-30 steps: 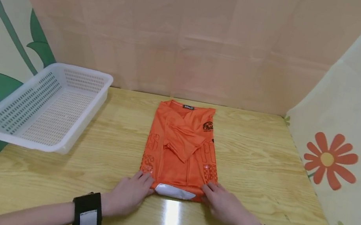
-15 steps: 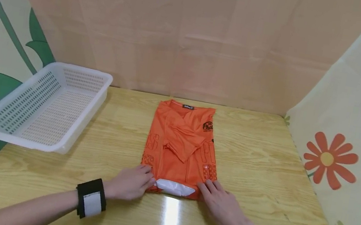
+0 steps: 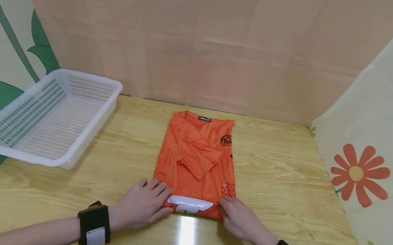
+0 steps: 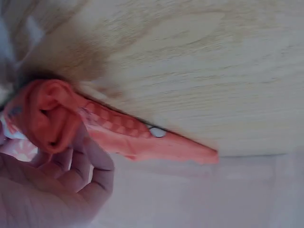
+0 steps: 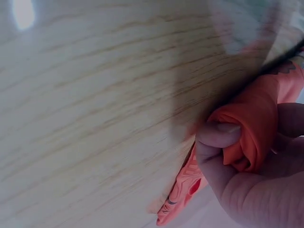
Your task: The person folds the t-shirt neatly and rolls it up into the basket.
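Observation:
An orange T-shirt lies on the table, folded into a long strip with its collar at the far end. Its near end is rolled up, and a white patch of print shows on the roll. At the roll's left end my left hand has its fingers over the top and its thumb along the near edge. The left wrist view shows those fingers bent against the coiled end. My right hand pinches the roll's right end, thumb against the coil in the right wrist view.
A white plastic basket with slotted sides stands at the left of the wooden table. Behind the table hangs a plain pinkish sheet. Flower-printed sheets flank both sides, and a bright reflection lies on the tabletop near the front.
The rolled near end has turned, so its white patch shows differently. My left hand's fingers have lifted and spread, and its thumb has come out along the edge. The right hand has re-gripped slightly.

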A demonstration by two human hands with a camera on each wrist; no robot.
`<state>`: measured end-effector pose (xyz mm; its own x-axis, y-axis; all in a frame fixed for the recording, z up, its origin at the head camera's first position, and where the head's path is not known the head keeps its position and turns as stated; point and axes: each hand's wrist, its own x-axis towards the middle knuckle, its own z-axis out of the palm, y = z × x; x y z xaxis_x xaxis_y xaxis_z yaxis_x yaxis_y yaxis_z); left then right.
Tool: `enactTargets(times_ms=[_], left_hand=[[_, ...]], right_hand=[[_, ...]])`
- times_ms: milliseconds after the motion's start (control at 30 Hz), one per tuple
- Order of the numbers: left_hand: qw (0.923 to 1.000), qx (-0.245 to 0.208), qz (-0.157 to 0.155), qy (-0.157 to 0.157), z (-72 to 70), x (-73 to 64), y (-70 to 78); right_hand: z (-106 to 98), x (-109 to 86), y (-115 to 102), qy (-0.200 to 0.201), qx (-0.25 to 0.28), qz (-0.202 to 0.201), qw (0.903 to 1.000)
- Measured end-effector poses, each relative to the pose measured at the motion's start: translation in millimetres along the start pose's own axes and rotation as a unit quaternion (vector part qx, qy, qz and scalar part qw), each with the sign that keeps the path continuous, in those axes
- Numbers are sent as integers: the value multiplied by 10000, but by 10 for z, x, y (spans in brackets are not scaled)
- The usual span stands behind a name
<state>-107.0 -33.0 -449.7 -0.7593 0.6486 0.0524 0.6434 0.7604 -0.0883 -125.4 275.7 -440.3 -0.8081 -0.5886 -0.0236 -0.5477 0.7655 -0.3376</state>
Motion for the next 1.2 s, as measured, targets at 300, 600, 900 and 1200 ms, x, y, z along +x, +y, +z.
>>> enactTargets(times_ms=[300, 600, 900, 1200], left_hand=[[9986, -515, -23, 121, 74, -3, 9], [9760, -2115, -241, -463, 104, 100, -111], [9715, -2298, -412, -419, 70, 157, -141], [9996, -55, -186, 215, 177, 90, -42]], right_hand=[[-23, 29, 7, -226, 171, 5, 9996], [81, -60, -41, 122, -1004, 89, 9948], [150, -23, -15, 672, -1210, -264, 9900], [104, 88, 37, 337, -161, -208, 9991]])
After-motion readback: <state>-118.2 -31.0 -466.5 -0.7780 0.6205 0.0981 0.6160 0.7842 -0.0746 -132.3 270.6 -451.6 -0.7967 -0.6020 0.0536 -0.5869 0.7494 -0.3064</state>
